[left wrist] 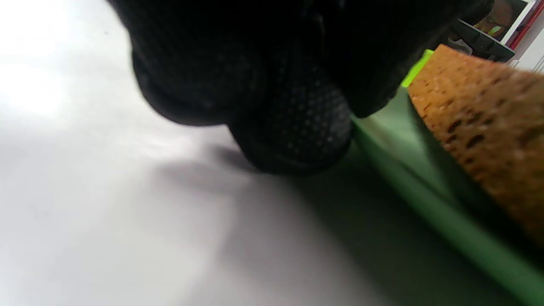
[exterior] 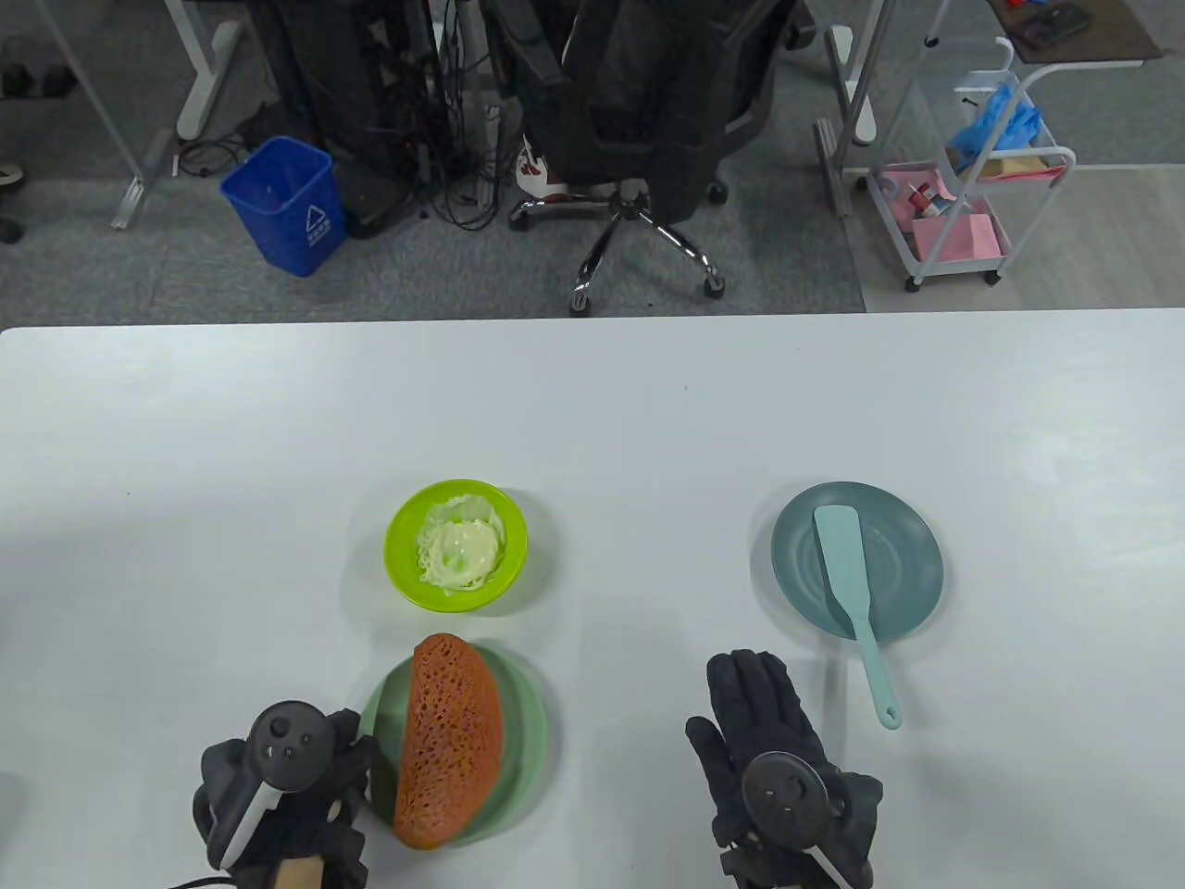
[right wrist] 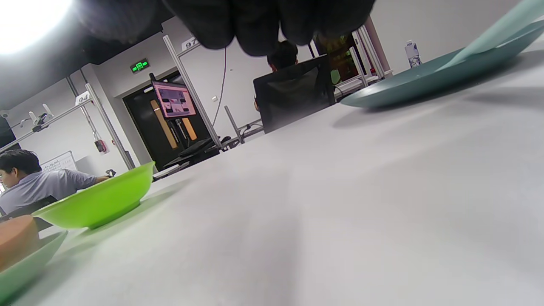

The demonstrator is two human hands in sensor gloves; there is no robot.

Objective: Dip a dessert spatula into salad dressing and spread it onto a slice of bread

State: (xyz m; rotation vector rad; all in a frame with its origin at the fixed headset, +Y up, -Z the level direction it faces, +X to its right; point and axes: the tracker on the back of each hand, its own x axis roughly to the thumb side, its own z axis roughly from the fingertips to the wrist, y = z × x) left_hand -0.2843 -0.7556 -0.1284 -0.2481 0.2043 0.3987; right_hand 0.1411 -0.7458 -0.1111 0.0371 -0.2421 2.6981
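Observation:
A light teal dessert spatula [exterior: 854, 593] lies on a blue-grey plate [exterior: 912, 565], handle pointing toward the front edge; both show in the right wrist view, the spatula [right wrist: 497, 32] on the plate [right wrist: 425, 80]. A lime green bowl [exterior: 403, 565] holds pale salad dressing [exterior: 456, 554]. A brown bread slice [exterior: 451, 741] lies on a pale green plate [exterior: 528, 732]. My left hand [exterior: 278, 796] rests at that plate's left rim, fingers curled, holding nothing. My right hand [exterior: 778, 741] lies flat on the table, fingers spread, left of the spatula handle, empty.
The white table [exterior: 592, 417] stretches wide behind the dishes. Beyond its far edge stand an office chair [exterior: 639, 120], a blue bin [exterior: 287, 204] and a white cart [exterior: 972, 185]. The lime bowl [right wrist: 97, 199] shows in the right wrist view.

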